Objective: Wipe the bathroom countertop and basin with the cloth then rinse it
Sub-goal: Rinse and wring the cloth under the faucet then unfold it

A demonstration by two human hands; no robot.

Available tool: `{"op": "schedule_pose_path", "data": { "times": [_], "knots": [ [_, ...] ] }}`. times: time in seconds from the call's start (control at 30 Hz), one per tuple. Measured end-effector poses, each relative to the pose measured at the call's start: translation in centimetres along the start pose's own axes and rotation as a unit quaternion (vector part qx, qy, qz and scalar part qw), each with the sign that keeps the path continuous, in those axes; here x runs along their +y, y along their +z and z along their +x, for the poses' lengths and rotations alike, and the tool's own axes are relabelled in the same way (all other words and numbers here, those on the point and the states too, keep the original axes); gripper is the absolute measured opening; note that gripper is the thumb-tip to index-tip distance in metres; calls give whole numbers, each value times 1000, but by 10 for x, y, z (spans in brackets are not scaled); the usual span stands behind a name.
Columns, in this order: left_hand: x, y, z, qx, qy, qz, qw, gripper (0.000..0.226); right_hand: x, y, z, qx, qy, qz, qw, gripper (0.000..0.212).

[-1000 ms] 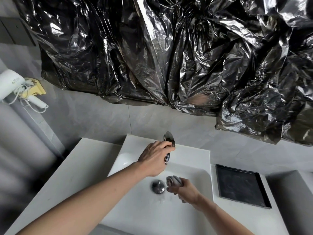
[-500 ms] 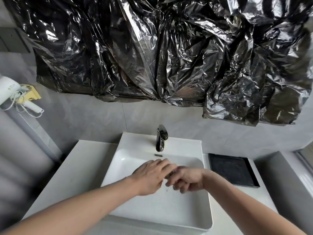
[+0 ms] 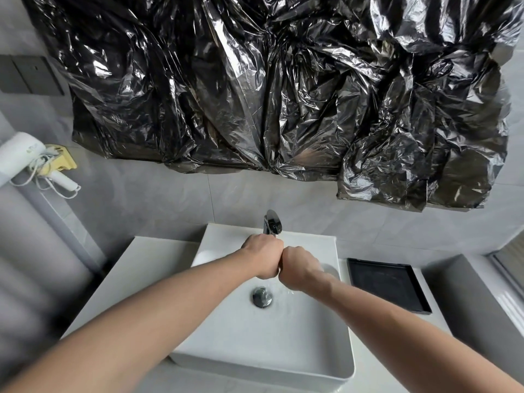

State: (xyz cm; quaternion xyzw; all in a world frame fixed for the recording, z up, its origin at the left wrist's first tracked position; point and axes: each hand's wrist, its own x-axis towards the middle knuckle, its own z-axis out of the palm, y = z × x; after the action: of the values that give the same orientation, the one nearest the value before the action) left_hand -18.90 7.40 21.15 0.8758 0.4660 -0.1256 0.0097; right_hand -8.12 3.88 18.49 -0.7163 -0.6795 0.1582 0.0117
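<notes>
left hand [image 3: 263, 258], right hand [image 3: 297, 269] fisted together over basin [image 3: 255, 350], hairdryer [image 3: 19, 153] lettering unreadable

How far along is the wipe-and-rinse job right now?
Looks late-stage. Done, apparently: the countertop and basin look clean, and nothing lies on them but a black tray. In hand: the left hand and right hand are fisted knuckle to knuckle under the faucet, with wet ripples by the drain; the cloth itself is hidden. Left: finishing the rinse.
</notes>
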Motion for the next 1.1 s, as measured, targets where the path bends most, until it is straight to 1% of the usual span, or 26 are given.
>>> {"op": "schedule_pose_path", "data": {
  "times": [0.1,0.17,0.3,0.37,0.4,0.47,0.5,0.57,0.6,0.63,0.7,0.73,0.77,0.8,0.83,0.87,0.93,0.97,1.03,1.1],
  "knots": [
    [3,3,0,-58,-36,-56,996,8,2,9,-2,27,-27,-49,998,20],
    [3,2,0,-69,-42,-73,994,11,7,14,-1,35,-36,-50,997,20],
    [1,4,-4,-22,-14,-63,998,9,21,19,3,37,-51,45,997,14],
    [-2,9,-7,18,-2,-50,999,16,28,14,4,31,-44,93,994,14],
    [-5,12,-8,51,9,-54,997,23,32,10,4,24,-39,116,992,19],
    [-14,20,-11,130,56,-86,986,40,41,1,6,-16,-23,171,985,25],
    [-18,23,-13,169,98,-93,976,49,44,-4,5,-50,-17,209,977,25],
    [-24,28,-18,224,189,-50,955,59,46,-14,1,-137,-2,305,942,27],
    [-26,32,-20,234,216,-22,948,60,46,-18,-1,-184,7,343,921,31],
    [-28,35,-21,237,227,-5,945,60,45,-22,-2,-227,14,369,901,34],
    [-29,37,-20,231,219,-16,948,55,41,-28,-2,-301,9,404,864,39],
    [-28,36,-18,220,206,-32,953,49,37,-29,-3,-324,6,413,851,38],
    [-27,33,-16,206,187,-44,959,40,31,-29,-4,-332,7,414,848,33],
    [-26,27,-14,193,161,-43,967,32,25,-26,-3,-321,18,407,855,29],
    [-24,22,-10,178,131,-18,975,24,20,-22,-2,-296,31,392,870,29],
    [-23,17,-6,158,104,24,982,19,14,-18,0,-260,45,363,893,29],
    [-21,9,-1,102,70,90,988,21,5,-10,4,-173,47,243,953,21],
    [-20,7,1,78,61,97,990,21,3,-7,5,-131,32,171,976,17],
    [-15,5,3,43,32,70,996,13,1,-2,5,-54,3,75,996,17],
    [-9,7,3,8,-11,21,1000,10,3,0,3,-3,-19,16,1000,14]
  ]
}}
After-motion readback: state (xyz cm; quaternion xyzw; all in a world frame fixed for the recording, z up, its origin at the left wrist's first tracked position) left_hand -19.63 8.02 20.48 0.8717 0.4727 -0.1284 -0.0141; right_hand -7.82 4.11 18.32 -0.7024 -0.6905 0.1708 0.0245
